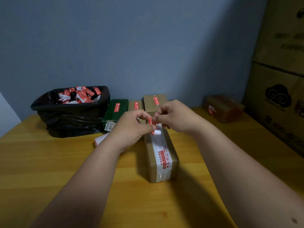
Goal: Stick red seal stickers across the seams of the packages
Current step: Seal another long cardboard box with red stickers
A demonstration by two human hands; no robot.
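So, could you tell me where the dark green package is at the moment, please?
In the head view the dark green package lies left of centre at the back of the table, between the black-lined bin and the brown boxes.

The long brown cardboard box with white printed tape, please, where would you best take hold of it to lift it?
Grip the long brown cardboard box across its two long sides near the middle, coming from above: it lies flat, narrow enough to span, and both hands are busy over its far end.
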